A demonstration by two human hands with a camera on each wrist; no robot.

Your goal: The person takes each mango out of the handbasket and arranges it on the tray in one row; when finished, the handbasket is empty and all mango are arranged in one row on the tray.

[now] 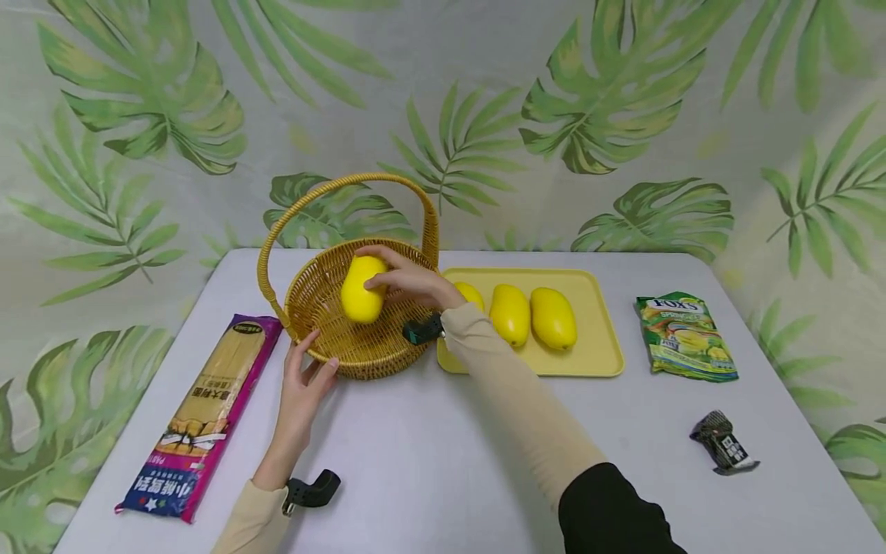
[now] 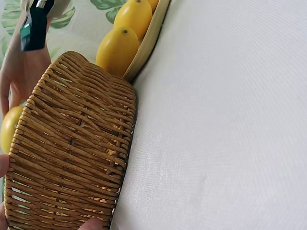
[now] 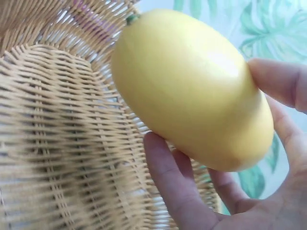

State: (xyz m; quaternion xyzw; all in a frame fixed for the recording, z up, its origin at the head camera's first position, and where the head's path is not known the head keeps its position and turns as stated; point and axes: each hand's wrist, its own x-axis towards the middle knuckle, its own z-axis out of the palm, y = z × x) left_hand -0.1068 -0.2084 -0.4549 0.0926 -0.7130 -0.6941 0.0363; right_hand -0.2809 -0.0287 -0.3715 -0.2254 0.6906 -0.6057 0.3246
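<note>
Over the wicker basket (image 1: pixel 332 346), my right hand (image 1: pixel 415 282) holds a yellow mango (image 1: pixel 363 291) between thumb and fingers. In the right wrist view this mango (image 3: pixel 192 91) is tilted above the woven basket bottom (image 3: pixel 62 139). At the near left of the basket, my left hand (image 1: pixel 301 392) grips the rim. The left wrist view catches only its fingertips (image 2: pixel 91 224) against the woven side (image 2: pixel 72 143). More mangoes, one of them (image 1: pixel 553 318) at the right, lie on a yellow tray (image 1: pixel 601 338). My right forearm partly covers another there.
Left of the basket lies a long pasta packet (image 1: pixel 201 415). A green Fox's candy bag (image 1: pixel 687 337) rests at the right, with a small dark wrapped item (image 1: pixel 724 443) nearer. The basket's tall handle (image 1: pixel 346 181) arches over it. A leaf-patterned cloth (image 1: pixel 457 115) hangs behind the table.
</note>
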